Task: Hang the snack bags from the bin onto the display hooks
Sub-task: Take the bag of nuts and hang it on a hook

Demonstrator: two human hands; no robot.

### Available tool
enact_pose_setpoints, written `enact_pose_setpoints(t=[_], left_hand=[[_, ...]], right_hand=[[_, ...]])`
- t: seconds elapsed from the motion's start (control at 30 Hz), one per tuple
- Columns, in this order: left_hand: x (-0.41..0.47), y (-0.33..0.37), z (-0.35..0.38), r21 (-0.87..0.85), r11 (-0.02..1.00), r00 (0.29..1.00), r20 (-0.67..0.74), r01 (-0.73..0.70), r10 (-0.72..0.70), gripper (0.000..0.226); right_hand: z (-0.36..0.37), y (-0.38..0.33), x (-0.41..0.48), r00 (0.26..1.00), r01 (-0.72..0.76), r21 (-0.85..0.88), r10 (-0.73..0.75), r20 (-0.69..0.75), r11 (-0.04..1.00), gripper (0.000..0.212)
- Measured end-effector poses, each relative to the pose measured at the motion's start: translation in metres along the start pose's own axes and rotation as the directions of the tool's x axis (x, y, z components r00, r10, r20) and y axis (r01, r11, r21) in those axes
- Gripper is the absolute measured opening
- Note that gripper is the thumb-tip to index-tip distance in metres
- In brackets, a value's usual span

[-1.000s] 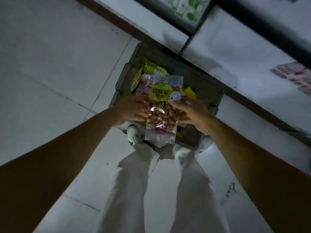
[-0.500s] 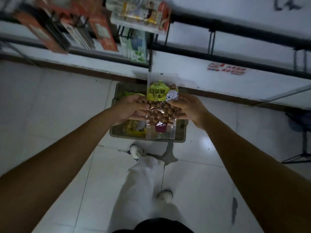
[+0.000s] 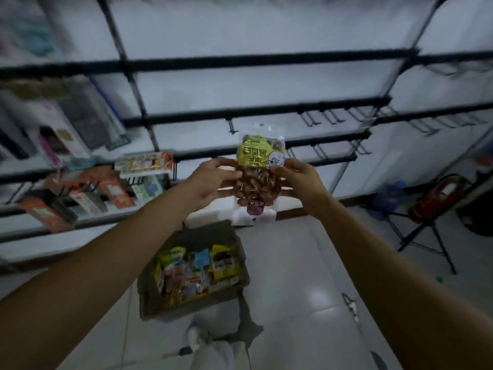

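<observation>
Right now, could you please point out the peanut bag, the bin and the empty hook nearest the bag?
peanut bag (image 3: pixel 260 156): head view, on its yellow label.
bin (image 3: pixel 202 236): head view, on the bare far inner wall.
empty hook (image 3: pixel 231 127): head view, on the black hook below the rail.

Our two hands are up in front of us, both gripping one snack bag (image 3: pixel 261 156).

We stretch both bare forearms forward from the lower corners, converging toward the middle. Our left hand (image 3: pixel 210 180) pinches the bag's left edge, thumb on the front and fingers curled behind. Our right hand (image 3: pixel 301 180) mirrors it on the right edge. The hands sit level and near each other without touching, the wrists roughly straight.
</observation>
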State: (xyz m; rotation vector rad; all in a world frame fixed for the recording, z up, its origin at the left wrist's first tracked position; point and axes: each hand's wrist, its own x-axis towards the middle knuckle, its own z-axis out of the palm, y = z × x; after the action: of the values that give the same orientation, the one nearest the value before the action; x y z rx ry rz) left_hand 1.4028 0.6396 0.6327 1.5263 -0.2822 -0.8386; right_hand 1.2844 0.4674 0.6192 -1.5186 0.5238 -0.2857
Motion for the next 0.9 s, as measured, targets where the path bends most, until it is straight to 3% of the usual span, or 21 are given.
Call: enact_pose_setpoints(t=[0.23, 0.5, 0.7, 0.9], left_hand=[[-0.031, 0.1, 0.078, 0.031, 0.976, 0.971, 0.117, -0.214, 0.209, 0.023], [-0.047, 0.21, 0.137, 0.023, 0.9, 0.879, 0.225, -0.436, 0.42, 0.034], [-0.031, 0.223, 0.154, 0.036, 0.88, 0.837, 0.329, -0.473, 0.437, 0.032], [0.004, 0.231, 0.156, 0.067, 0.85, 0.828, 0.278, -0.523, 0.487, 0.029]], right_hand=[[-0.074, -0.114, -0.05, 0.963, 0.248, -0.039, -0.251, -0.097, 0.968, 0.015], [-0.127, -0.222, -0.072, 0.856, 0.453, -0.051, -0.45, -0.253, 0.89, 0.023], [-0.152, -0.25, -0.058, 0.796, 0.506, 0.01, -0.463, -0.391, 0.862, 0.023], [-0.159, -0.241, -0.024, 0.836, 0.414, 0.077, -0.345, -0.427, 0.907, 0.036]])
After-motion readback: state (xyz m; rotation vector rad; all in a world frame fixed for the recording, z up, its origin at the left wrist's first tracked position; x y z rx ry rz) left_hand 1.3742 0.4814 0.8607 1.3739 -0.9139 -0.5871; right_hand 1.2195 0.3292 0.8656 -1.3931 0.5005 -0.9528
